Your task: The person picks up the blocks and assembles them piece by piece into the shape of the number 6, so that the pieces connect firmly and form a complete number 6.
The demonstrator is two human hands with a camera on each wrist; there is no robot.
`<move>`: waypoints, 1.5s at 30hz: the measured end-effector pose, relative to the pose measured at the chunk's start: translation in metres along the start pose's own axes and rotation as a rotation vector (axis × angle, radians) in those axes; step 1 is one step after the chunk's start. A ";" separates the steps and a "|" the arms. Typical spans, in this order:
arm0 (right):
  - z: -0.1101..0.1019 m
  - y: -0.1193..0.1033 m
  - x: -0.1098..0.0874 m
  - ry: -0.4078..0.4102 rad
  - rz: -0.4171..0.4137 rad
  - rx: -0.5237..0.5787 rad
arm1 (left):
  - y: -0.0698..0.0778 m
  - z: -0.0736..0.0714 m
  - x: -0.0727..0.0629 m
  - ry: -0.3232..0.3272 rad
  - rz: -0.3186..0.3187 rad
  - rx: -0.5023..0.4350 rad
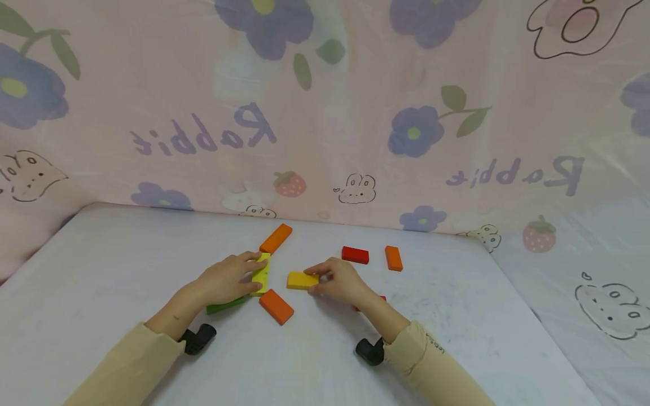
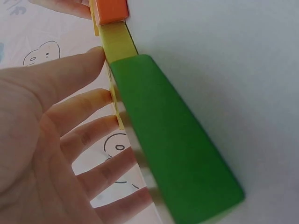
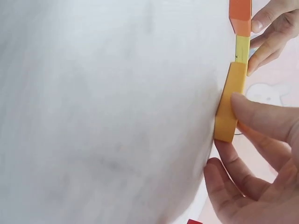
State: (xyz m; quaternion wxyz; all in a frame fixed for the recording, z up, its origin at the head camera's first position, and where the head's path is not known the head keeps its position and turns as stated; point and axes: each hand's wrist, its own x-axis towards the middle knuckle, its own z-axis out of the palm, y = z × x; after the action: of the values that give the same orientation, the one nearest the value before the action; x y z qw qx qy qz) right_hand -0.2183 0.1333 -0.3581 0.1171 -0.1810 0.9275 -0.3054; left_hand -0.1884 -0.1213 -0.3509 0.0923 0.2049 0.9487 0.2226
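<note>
In the head view my left hand lies over a light yellow block, its thumb and fingertips touching the top. The fingers look spread and fairly straight in the left wrist view. A green block sits beside that hand, partly hidden under it in the head view. My right hand pinches a deeper yellow block by its right end, between thumb and fingers. An orange block rests just right of the light yellow block's near end. Another orange block adjoins its far end.
Toward the back right lie a red block and an orange block. A second red block is mostly covered by the right forearm. Black wrist devices show under both wrists. A patterned cloth hangs behind the white table.
</note>
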 end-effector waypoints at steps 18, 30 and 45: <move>0.004 -0.009 0.006 -0.063 -0.015 0.047 | 0.003 0.002 0.002 0.033 -0.012 0.039; 0.007 -0.015 0.008 -0.083 -0.048 0.046 | 0.006 0.002 0.001 0.038 -0.031 0.045; 0.011 -0.018 0.010 -0.107 -0.043 0.066 | 0.006 0.003 0.000 0.031 -0.048 0.046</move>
State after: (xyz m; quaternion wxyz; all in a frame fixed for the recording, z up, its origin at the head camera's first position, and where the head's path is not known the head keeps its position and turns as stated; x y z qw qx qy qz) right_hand -0.2187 0.1102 -0.3562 0.1658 -0.2128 0.9053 -0.3280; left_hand -0.1859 -0.1153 -0.3509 0.0781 0.1809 0.9595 0.2014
